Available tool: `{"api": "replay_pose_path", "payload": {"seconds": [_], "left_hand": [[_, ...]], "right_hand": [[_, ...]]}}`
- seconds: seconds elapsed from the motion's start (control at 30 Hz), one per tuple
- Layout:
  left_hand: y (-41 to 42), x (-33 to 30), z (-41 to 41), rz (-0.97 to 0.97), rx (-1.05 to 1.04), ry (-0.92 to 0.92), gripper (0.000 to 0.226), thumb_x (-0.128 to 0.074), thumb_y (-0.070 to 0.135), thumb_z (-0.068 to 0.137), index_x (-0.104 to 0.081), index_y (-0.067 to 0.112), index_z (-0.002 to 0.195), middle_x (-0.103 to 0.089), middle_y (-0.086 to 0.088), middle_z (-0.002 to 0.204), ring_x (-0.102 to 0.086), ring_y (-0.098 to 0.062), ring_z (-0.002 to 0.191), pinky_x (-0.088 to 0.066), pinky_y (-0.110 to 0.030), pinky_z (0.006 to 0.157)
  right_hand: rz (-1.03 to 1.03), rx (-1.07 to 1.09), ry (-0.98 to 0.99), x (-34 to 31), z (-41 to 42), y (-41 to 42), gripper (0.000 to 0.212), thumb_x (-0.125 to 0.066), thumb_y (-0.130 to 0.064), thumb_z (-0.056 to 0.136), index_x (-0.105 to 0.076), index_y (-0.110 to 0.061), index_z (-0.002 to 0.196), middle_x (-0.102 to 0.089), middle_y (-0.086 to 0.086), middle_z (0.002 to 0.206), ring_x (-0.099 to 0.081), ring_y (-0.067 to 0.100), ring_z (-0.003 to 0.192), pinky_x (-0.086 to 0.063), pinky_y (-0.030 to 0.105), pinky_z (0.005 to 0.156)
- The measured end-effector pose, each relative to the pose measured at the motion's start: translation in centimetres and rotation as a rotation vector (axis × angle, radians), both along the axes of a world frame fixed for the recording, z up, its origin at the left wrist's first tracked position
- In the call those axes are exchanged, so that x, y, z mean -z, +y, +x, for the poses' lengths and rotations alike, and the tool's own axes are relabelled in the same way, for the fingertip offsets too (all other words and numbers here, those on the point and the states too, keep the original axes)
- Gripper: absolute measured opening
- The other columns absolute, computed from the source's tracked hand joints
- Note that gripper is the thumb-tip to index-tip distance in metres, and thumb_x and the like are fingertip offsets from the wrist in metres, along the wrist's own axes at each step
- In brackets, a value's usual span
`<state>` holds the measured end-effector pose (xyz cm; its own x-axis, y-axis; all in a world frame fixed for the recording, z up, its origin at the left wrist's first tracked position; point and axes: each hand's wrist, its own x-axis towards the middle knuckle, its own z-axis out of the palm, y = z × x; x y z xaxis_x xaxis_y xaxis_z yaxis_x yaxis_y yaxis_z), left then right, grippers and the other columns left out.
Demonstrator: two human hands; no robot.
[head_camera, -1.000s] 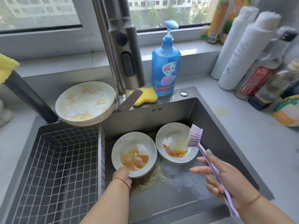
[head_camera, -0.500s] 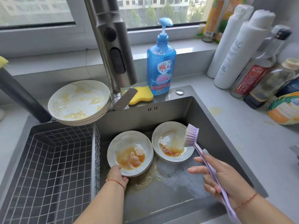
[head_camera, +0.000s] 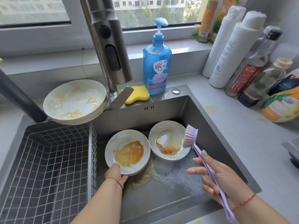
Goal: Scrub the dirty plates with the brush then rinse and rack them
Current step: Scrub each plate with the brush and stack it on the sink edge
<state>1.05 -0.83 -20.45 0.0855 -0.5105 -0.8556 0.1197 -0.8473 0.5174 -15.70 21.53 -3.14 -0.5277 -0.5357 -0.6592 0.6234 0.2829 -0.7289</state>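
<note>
Two dirty white plates lie in the sink. The left plate holds brown sauce, and my left hand grips its near rim. The right plate has a brown smear along its near side. My right hand holds a lilac dish brush by its handle, and the bristle head hangs over the right plate's right edge. A stack of several smeared plates sits on the sink's back left corner. A wire rack basket fills the sink's left part.
The big steel faucet rises behind the sink, its lever beside a yellow sponge. A blue soap pump bottle stands behind the sponge. Bottles crowd the counter at the right. Foam and greasy water lie on the sink floor.
My left hand has closed further round the left plate's near rim. The brush stays over the right plate's edge. The view has shifted slightly.
</note>
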Motion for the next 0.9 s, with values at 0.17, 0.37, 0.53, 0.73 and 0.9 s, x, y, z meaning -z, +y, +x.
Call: {"api": "replay_pose_path", "payload": {"seconds": [0.17, 0.37, 0.53, 0.73, 0.9], "left_hand": [[-0.1, -0.1, -0.1, -0.002, 0.015, -0.001, 0.049, -0.047, 0.016, 0.100, -0.034, 0.008, 0.147, -0.041, -0.016, 0.148, -0.044, -0.032, 0.134, -0.042, -0.043, 0.106], [-0.1, -1.4, -1.4, -0.075, -0.037, 0.162, 0.043, -0.050, 0.017, 0.101, -0.042, 0.013, 0.144, -0.050, -0.010, 0.135, -0.048, -0.035, 0.128, -0.051, -0.050, 0.091], [0.2, -2.1, -1.6, -0.058, -0.110, 0.271, 0.043, -0.047, 0.025, 0.104, -0.039, 0.017, 0.145, -0.046, -0.014, 0.142, -0.047, -0.036, 0.128, -0.052, -0.054, 0.086], [1.6, -4.8, -1.6, -0.065, -0.133, 0.423, 0.040, -0.045, 0.031, 0.104, -0.043, 0.017, 0.140, -0.053, -0.014, 0.132, -0.052, -0.036, 0.120, -0.052, -0.056, 0.085], [3.6, -9.1, -1.2, -0.139, 0.017, 0.500, 0.021, -0.042, 0.037, 0.104, -0.055, 0.021, 0.112, -0.064, -0.012, 0.104, -0.061, -0.034, 0.095, -0.051, -0.063, 0.087]], "right_hand": [[0.005, 0.005, 0.004, 0.2, 0.1, 0.4, 0.061, -0.059, -0.045, 0.073, -0.054, 0.002, 0.111, -0.069, 0.030, 0.091, -0.034, 0.012, 0.023, -0.037, 0.018, 0.030], [-0.008, 0.017, 0.013, 0.3, 0.0, 0.7, 0.059, -0.061, -0.044, 0.074, -0.054, 0.003, 0.109, -0.068, 0.031, 0.089, -0.032, 0.012, 0.022, -0.035, 0.018, 0.029], [-0.021, -0.003, 0.022, 0.0, -0.2, 0.8, 0.050, -0.058, -0.042, 0.080, -0.056, 0.001, 0.106, -0.068, 0.031, 0.087, -0.032, 0.012, 0.022, -0.036, 0.017, 0.030], [0.066, -0.153, 0.139, 0.0, 0.2, 0.4, 0.025, -0.042, -0.016, 0.099, -0.058, -0.001, 0.110, -0.062, 0.025, 0.067, -0.029, 0.016, 0.026, -0.033, 0.019, 0.033], [0.145, -0.518, 0.428, -2.0, 1.3, -2.3, 0.049, -0.034, -0.003, 0.089, -0.065, -0.035, 0.109, -0.056, 0.010, 0.063, -0.037, 0.022, 0.040, -0.036, 0.026, 0.041]]}}
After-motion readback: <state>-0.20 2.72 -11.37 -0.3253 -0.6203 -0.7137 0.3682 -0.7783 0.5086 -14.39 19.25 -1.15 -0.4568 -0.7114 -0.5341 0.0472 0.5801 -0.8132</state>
